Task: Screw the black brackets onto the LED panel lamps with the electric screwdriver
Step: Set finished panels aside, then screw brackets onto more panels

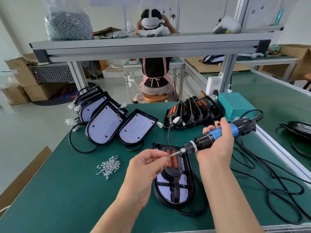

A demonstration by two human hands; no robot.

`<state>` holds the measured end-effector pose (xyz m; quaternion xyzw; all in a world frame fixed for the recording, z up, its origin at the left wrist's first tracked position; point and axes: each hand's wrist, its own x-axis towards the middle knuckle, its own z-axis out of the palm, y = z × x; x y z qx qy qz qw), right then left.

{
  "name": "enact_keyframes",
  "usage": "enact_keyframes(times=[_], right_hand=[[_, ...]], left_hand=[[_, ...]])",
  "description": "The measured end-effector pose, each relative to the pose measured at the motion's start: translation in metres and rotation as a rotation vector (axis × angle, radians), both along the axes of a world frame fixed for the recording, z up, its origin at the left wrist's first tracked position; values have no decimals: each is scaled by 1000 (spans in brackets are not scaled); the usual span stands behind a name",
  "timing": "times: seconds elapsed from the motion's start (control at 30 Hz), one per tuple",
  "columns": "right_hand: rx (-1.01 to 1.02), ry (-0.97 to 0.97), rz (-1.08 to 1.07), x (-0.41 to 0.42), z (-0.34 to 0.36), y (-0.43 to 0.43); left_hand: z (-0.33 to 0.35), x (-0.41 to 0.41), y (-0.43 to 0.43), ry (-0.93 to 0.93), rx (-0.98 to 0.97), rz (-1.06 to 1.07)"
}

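Observation:
An LED panel lamp (173,187) lies in front of me on the green table, a black bracket (173,163) with orange inserts laid on it. My right hand (217,145) grips the blue and black electric screwdriver (218,134), held sideways with its bit pointing left above the bracket. My left hand (146,165) pinches a small screw (167,156) at the bit's tip. A pile of loose screws (109,166) sits to the left. Bare lamps (117,126) lie at the back left; black brackets (193,111) stand in a row at the back right.
The screwdriver's black cable (269,179) loops over the table on the right. A teal power box (235,105) stands behind the brackets. An aluminium shelf (148,47) overhead carries a bag of screws (69,25). A person sits beyond the table with their back turned.

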<state>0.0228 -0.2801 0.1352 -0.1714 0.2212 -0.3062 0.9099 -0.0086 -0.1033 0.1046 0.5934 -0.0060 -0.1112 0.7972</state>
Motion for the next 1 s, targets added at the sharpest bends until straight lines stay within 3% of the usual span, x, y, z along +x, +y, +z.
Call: enact_keyframes(times=[0.33, 0.53, 0.7, 0.93, 1.0], right_hand=[[-57, 35, -4, -6, 1, 2], [-91, 56, -23, -5, -1, 4], [-146, 127, -66, -5, -3, 3], [-213, 106, -84, -7, 1, 2], [-232, 82, -91, -7, 4, 2]], left_hand=[[-3, -4, -3, 6, -31, -2], [-11, -9, -15, -214, 183, 142], [-21, -12, -19, -266, 196, 196], [-27, -9, -10, -330, 283, 111], [-28, -8, -2, -385, 337, 192]])
